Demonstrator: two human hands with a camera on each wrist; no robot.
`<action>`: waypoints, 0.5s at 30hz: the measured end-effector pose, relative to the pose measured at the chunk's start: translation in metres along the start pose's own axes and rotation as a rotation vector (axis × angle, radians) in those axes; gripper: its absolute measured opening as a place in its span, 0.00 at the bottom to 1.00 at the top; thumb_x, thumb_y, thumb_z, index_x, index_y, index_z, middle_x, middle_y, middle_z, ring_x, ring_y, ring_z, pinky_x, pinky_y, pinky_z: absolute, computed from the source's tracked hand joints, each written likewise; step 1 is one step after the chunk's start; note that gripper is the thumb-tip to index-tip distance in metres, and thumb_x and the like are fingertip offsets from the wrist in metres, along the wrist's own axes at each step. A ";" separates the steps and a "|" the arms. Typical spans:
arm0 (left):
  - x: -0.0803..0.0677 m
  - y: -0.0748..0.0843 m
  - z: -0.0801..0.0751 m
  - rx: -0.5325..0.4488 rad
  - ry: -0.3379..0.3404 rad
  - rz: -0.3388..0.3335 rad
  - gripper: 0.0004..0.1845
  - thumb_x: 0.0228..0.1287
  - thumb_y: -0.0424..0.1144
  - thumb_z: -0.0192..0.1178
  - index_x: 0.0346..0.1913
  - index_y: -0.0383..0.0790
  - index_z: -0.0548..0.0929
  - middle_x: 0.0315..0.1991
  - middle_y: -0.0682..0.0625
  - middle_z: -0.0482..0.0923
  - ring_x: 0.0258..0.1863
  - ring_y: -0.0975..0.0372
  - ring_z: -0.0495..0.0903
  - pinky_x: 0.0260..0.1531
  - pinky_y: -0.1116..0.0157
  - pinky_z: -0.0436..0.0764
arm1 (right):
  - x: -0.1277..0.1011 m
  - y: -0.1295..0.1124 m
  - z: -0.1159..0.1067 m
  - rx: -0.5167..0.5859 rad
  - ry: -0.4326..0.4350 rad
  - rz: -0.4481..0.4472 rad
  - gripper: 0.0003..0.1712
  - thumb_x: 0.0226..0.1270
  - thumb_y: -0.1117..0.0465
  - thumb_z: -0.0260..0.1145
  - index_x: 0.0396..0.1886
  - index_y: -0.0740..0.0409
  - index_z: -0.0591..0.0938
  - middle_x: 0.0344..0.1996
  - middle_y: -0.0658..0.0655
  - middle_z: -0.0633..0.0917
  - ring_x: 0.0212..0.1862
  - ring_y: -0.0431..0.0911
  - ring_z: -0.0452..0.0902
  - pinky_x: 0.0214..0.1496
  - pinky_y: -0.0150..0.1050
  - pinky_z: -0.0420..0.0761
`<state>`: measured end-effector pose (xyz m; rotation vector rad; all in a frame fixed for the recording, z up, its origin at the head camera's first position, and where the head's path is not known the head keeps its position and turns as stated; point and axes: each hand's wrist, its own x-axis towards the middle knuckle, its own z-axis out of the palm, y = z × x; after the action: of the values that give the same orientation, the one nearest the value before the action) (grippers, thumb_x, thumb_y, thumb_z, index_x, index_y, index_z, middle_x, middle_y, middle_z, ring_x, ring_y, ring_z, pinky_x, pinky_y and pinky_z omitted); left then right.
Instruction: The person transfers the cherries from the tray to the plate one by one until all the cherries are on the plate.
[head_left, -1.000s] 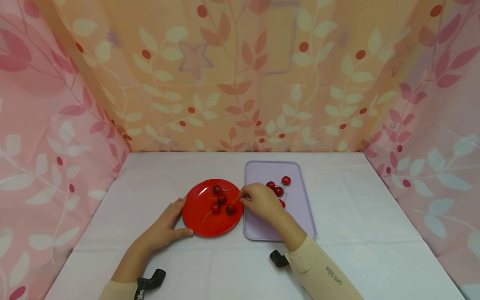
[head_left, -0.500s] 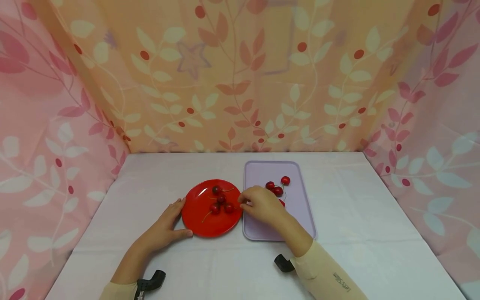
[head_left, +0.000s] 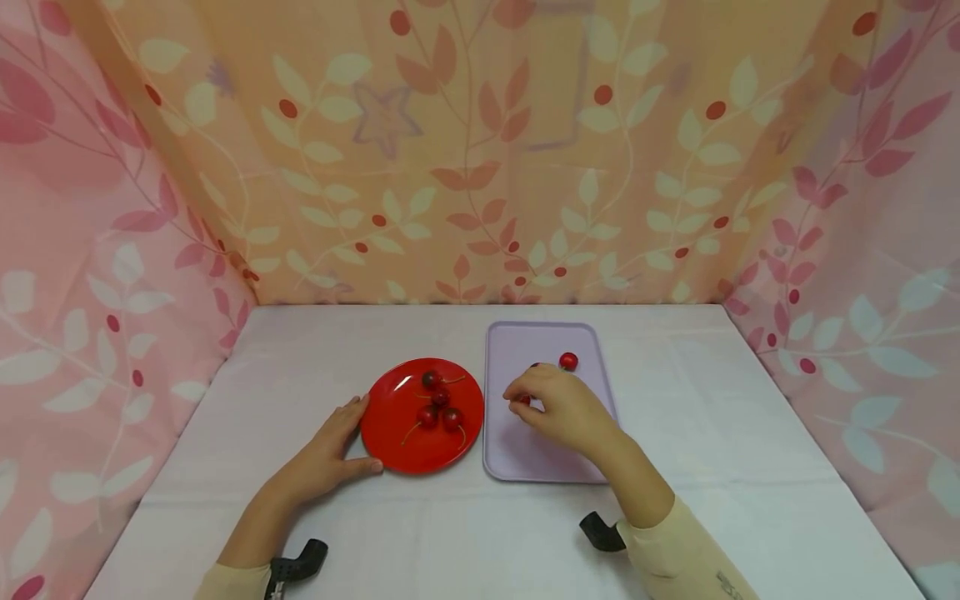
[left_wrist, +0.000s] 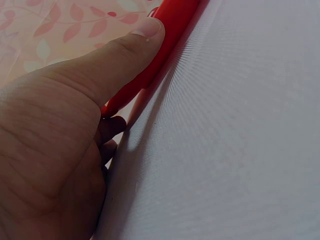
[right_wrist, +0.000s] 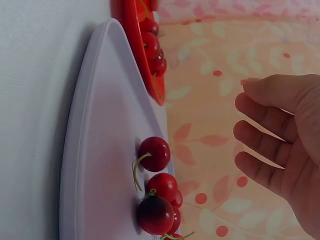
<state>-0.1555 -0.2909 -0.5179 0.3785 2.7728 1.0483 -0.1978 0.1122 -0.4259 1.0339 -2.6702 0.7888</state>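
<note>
My left hand [head_left: 330,450] lies against the left rim of a round red plate [head_left: 386,429], thumb and fingertips spread along its edge. In the left wrist view the straight thumb [left_wrist: 130,55] touches the plate's side. Several stemmed cherries [head_left: 452,418] sit grouped on the plate. Over the lilac tray [head_left: 501,458], my right hand [head_left: 566,408] hovers with nothing in it, its fingers loosely bent. Below it, the right wrist view shows several cherries [right_wrist: 155,154] clustered on the tray; the hand hides most of them from the head view, though one cherry [head_left: 568,362] shows behind it.
Plate and tray stand side by side on a white-covered table [head_left: 420,533]. Leaf-patterned cloth [head_left: 480,167] closes off the back and both sides. Black camera mounts [head_left: 602,532] stick out from the wrists close over the table.
The right hand has let go of a cherry's stem at the plate's right side and moved right, over the tray. That cherry now lies beside the others, stem downward. The left hand stays put.
</note>
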 end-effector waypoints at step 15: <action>0.001 0.000 -0.001 -0.002 0.000 -0.007 0.61 0.52 0.64 0.74 0.83 0.50 0.52 0.83 0.44 0.50 0.82 0.42 0.45 0.72 0.33 0.56 | -0.019 0.016 -0.011 0.015 0.020 0.002 0.10 0.61 0.64 0.77 0.41 0.49 0.90 0.40 0.42 0.88 0.47 0.38 0.81 0.52 0.40 0.84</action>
<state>-0.1568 -0.2912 -0.5171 0.3684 2.7714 1.0491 -0.1946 0.1387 -0.4295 1.0213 -2.6528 0.8159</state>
